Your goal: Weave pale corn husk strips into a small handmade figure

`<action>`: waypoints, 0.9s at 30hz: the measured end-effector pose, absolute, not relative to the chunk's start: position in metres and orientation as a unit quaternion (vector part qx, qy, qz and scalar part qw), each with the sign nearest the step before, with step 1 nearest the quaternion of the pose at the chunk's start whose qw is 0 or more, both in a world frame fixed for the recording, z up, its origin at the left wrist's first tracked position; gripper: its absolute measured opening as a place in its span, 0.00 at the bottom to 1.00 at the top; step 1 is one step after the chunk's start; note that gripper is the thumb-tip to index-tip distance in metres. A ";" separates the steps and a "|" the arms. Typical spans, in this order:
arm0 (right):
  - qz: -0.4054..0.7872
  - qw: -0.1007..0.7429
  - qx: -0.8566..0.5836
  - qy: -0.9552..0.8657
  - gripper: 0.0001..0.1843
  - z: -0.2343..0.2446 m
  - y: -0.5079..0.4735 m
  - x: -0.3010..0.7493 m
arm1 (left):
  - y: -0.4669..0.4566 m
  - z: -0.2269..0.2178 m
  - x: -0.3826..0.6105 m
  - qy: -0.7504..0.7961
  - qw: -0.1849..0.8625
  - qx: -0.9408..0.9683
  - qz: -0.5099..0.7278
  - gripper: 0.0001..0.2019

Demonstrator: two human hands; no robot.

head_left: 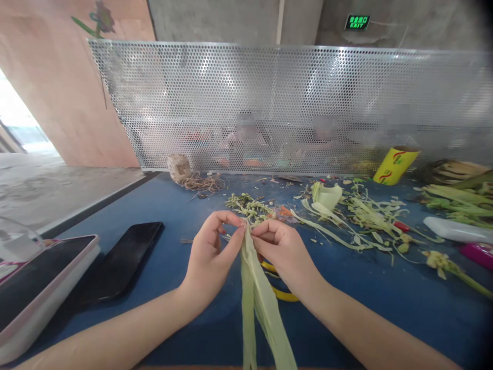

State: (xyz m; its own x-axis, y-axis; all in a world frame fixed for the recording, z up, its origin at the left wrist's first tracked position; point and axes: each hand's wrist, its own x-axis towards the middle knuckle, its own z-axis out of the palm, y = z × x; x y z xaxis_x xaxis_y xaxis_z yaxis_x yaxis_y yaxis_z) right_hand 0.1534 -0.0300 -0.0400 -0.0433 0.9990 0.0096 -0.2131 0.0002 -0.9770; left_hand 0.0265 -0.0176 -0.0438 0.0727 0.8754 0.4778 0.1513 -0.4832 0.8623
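Note:
Long pale green strips of corn husk hang from my fingertips and run down past the bottom of the view. At their upper end, my left hand pinches them between thumb and bent index finger. My right hand is closed at the same end, its thumb and fingers pressed together on the husk. The exact tip is partly covered by my fingers. Under my right hand lie yellow loops, like scissor handles, mostly hidden. Just beyond my hands are small green plant scraps.
Left on the blue table are a black phone and a pink-edged tablet-like device. Behind stand a twine roll and yellow tube. Husk scraps litter the right. A perforated metal screen edges the back; people sit beyond it.

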 end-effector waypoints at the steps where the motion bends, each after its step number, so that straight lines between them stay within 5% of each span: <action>1: 0.558 0.542 -0.431 -0.458 0.12 -0.040 -0.030 0.154 | -0.017 -0.044 0.026 0.388 0.312 0.664 0.558 0.03; 27: 0.579 0.525 -0.370 -0.503 0.12 -0.049 -0.024 0.155 | -0.025 -0.037 0.034 0.356 0.513 0.572 0.532 0.11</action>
